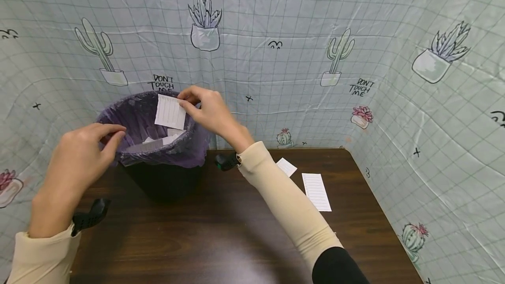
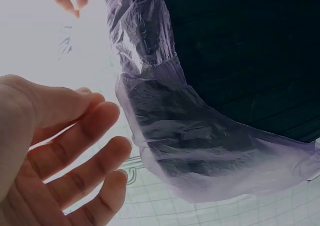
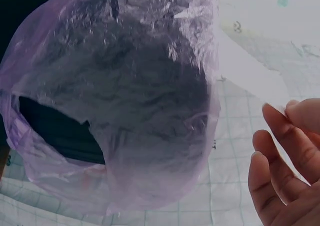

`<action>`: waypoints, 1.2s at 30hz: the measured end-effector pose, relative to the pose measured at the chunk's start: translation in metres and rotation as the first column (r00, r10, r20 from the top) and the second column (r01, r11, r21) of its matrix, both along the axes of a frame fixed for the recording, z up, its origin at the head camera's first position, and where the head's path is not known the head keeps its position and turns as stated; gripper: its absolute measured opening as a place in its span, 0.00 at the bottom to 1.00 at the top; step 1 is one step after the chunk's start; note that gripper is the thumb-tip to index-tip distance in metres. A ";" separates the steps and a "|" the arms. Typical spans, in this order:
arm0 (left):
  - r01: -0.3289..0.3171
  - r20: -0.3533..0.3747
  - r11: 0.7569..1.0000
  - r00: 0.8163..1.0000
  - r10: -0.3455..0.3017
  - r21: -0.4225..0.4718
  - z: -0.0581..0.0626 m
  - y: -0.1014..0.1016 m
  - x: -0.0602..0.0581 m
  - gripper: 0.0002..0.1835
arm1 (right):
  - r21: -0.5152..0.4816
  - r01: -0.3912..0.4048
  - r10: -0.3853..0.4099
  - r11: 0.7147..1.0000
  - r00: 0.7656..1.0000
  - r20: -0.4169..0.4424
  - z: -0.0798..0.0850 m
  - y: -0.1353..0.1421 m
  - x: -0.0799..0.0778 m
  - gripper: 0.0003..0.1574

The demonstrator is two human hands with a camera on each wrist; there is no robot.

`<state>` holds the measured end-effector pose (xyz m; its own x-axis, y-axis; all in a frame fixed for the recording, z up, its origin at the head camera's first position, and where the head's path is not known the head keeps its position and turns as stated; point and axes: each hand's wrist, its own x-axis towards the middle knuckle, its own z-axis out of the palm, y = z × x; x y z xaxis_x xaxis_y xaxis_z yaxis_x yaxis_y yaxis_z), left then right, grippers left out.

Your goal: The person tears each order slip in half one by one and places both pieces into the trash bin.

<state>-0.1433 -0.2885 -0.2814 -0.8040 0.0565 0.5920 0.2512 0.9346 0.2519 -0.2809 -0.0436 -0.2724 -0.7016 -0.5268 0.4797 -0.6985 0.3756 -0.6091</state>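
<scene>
head view: the right hand (image 1: 211, 111) is over the right side of the bin (image 1: 161, 183), thumb and fingertips closed together on the edge of a lined paper piece (image 1: 169, 113), which is held tilted above the bin's opening. the left hand (image 1: 80, 154) is by the left side of the bin, loosely bent, thumb and forefinger tips close together, with nothing visible in its grasp; whether it touches the purple liner (image 1: 193, 146) i cannot tell. that liner is folded out over the bin's rim, and white paper scraps (image 1: 151, 144) lie inside the bin. the bin stands on a dark wooden desk (image 1: 217, 231). to the right of the bin lie a small lined slip (image 1: 286, 167) and, farther from the bin, a longer lined sheet (image 1: 317, 192). a cactus-print cloth (image 1: 252, 69) hangs behind the bin.
</scene>
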 end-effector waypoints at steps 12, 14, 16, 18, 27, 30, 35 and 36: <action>0.102 -0.073 0.995 0.992 -0.101 0.008 -0.003 0.022 0.011 0.11 | 0.003 -0.009 0.009 1.000 1.000 -0.012 -0.012 0.013 -0.002 0.13; 0.137 -0.088 0.990 0.987 -0.136 0.012 -0.006 0.029 0.013 0.11 | 0.021 0.003 -0.002 1.000 0.999 -0.035 -0.015 0.024 -0.004 0.15; 0.170 -0.107 0.985 0.980 -0.167 0.019 -0.009 0.036 0.015 0.11 | 0.048 0.019 -0.016 0.999 0.998 -0.059 -0.016 0.036 -0.006 0.16; 0.194 -0.123 0.981 0.974 -0.189 0.030 -0.013 0.043 0.017 0.11 | 0.065 0.035 -0.029 0.997 0.996 -0.085 -0.018 0.048 -0.008 0.18; 0.318 -0.104 0.941 0.946 -0.307 0.114 -0.036 0.084 0.017 0.19 | 0.139 0.102 -0.094 0.985 0.994 -0.062 -0.052 0.110 -0.022 0.21; 0.310 -0.034 0.937 0.950 -0.309 0.158 -0.052 0.102 0.016 0.22 | 0.201 0.114 -0.112 0.973 0.993 -0.022 -0.073 0.128 -0.024 0.24; 0.284 0.114 0.927 0.941 -0.319 0.245 -0.088 0.133 0.012 0.29 | 0.293 0.108 -0.133 0.950 0.989 0.068 -0.116 0.159 -0.026 0.30; 0.278 0.145 0.925 0.936 -0.322 0.260 -0.095 0.139 0.011 0.30 | 0.305 0.107 -0.141 0.946 0.986 0.092 -0.125 0.165 -0.026 0.31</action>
<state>-0.1326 -0.1492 -0.3767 -0.8656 0.1910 0.4630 0.4396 0.7326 0.5197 -0.3070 0.1211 -0.3969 -0.8103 -0.5394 0.2289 -0.5690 0.6311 -0.5272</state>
